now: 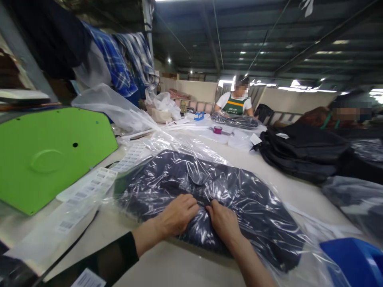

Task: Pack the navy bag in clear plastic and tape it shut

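Observation:
A dark folded bag or garment [254, 199], its exact kind unclear under the shine, lies flat on the table inside a clear plastic bag [191, 139]. My left hand [181, 213] is closed on the plastic near the front middle of the bundle. Close beside it, my right hand [224, 221] pinches the same plastic, thumb and fingers together. The film is creased between both hands. Loose plastic spreads beyond the bundle at the back and at the lower right.
At left stands a green machine panel [54, 155] with a strip of barcode labels [92, 185] beside it. Black bags [302, 149] are piled at right. A blue object [353, 259] sits lower right. A purple tape roll [217, 130] lies farther back. Two people [233, 103] work across the table.

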`<state>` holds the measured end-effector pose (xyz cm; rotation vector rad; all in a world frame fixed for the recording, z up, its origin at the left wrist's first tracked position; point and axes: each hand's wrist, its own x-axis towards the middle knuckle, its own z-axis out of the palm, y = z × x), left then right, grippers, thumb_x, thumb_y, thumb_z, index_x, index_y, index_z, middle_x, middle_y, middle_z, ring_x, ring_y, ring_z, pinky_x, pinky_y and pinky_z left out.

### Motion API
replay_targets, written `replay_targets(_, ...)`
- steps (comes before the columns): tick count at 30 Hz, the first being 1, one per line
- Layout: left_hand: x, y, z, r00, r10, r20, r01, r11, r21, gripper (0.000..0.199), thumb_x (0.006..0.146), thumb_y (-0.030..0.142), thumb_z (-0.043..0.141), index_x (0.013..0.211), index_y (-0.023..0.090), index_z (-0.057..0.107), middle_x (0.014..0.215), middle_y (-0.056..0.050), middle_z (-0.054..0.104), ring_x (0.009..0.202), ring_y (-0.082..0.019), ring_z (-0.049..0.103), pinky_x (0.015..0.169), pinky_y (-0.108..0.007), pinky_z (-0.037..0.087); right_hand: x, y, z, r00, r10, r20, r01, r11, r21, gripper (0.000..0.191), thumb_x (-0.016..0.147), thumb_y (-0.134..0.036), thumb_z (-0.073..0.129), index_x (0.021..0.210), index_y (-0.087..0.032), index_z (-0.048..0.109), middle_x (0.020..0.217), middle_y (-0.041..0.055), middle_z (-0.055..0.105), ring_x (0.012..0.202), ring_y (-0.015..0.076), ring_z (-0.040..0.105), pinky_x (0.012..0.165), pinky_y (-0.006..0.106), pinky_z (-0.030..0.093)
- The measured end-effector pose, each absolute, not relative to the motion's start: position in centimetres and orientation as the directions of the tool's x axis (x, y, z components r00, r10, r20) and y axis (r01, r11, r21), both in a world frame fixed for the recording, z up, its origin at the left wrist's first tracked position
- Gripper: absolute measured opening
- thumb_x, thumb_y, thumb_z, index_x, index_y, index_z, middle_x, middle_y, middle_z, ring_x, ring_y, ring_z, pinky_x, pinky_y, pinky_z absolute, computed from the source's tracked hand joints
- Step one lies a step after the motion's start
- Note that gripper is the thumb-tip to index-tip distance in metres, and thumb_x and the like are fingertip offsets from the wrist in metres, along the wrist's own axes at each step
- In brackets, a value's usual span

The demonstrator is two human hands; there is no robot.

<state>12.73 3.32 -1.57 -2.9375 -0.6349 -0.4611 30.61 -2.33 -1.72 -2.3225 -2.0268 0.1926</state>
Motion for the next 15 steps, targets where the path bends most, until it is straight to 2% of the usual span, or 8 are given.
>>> replay_targets(3,14.5,3.3,-3.4,0.893,0.311,0.326,0.301,-0.950,0.083,0.022,0.091,0.009,0.038,0.101,0.015,0.056,0.095,-0.007,0.059,0.092,-0.019,0.052,0.080,-0.031,0.044,30.3,-2.3,-1.4,0.133,0.989,-0.060,0.984,-0.139,-0.111,0.023,0.097,-0.027,0.035,0.097,-0.017,0.055,0.088,0.0091,0.068,0.086,0.0218,0.066,0.073,0.029,0.046)
replay_targets(6,14.7,3.9,-4.2,0.880,0.324,0.347,0.276,-0.944,0.183,0.025,0.093,0.011,0.035,0.107,0.016,0.055,0.097,-0.007,0.059,0.095,-0.018,0.052,0.083,-0.031,0.044,30.1,-2.8,-0.4,0.104,0.992,-0.072,0.988,-0.111,-0.106,0.019,0.095,-0.026,0.039,0.099,-0.017,0.055,0.092,0.0075,0.067,0.088,0.0219,0.065,0.074,0.030,0.047)
replay_targets(10,14.4,4.1,-4.2,0.867,0.356,0.349,0.282,-0.927,0.247,0.025,0.094,0.013,0.035,0.108,0.016,0.055,0.104,-0.007,0.060,0.099,-0.019,0.052,0.086,-0.033,0.044,31.2,-6.2,1.0,0.057,0.995,-0.078,0.992,-0.065,-0.104,0.010,0.086,-0.024,0.055,0.096,-0.019,0.056,0.099,0.0056,0.062,0.095,0.0226,0.060,0.080,0.033,0.047)
replay_targets(13,14.3,3.9,-4.3,0.865,0.370,0.339,0.291,-0.920,0.261,0.025,0.094,0.012,0.037,0.110,0.015,0.055,0.108,-0.007,0.060,0.102,-0.019,0.051,0.088,-0.034,0.044,34.5,-10.6,0.9,0.029,0.999,-0.021,0.997,-0.031,-0.069,0.020,0.082,-0.022,0.059,0.102,-0.021,0.056,0.102,0.0059,0.060,0.095,0.0228,0.058,0.083,0.037,0.047)
replay_targets(15,14.3,3.9,-4.4,0.866,0.372,0.334,0.292,-0.919,0.265,0.026,0.093,0.010,0.037,0.111,0.015,0.055,0.110,-0.008,0.060,0.104,-0.019,0.051,0.090,-0.034,0.043,37.3,-13.6,0.5,-0.081,0.994,0.070,0.997,0.081,-0.007,0.037,0.076,-0.023,0.063,0.111,-0.022,0.053,0.107,0.0064,0.060,0.096,0.0227,0.058,0.082,0.035,0.048)
